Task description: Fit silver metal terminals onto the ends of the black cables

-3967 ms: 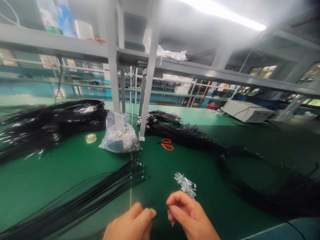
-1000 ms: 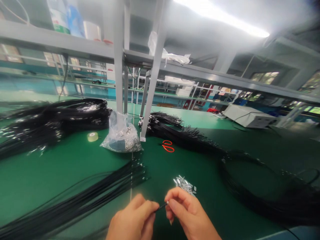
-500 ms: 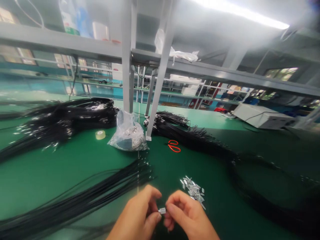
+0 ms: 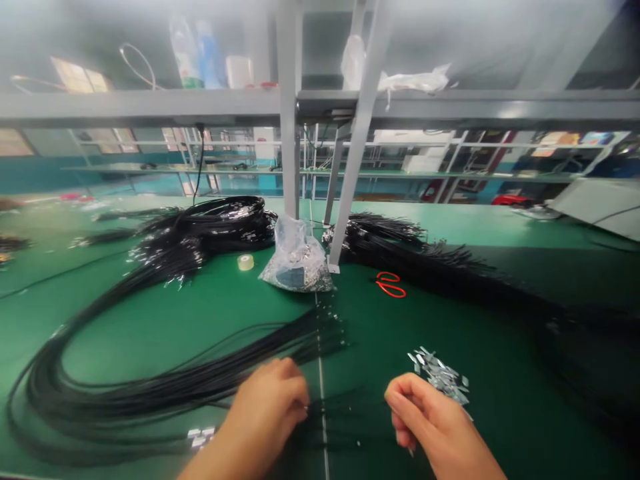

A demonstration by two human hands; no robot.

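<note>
My left hand is over the ends of a bundle of thin black cables, its fingers curled down; whatever is between its fingertips is hidden. To the right, my right hand is closed in a pinch above the green tabletop. A tiny light tip shows below its fingers, too small to name. Just behind that hand lies a loose pile of small silvery metal pieces. Several more shiny pieces sit on the cables beside my left forearm.
A clear plastic bag of small metal parts stands by the shelf post. Near it are a tape roll and red-handled scissors. Coiled black cables lie at back left, more cables at right. A white box is at far right.
My hands have parted; the small metal piece seen between them no longer shows. My left hand has moved onto the cable ends. The view has turned left and levelled.
</note>
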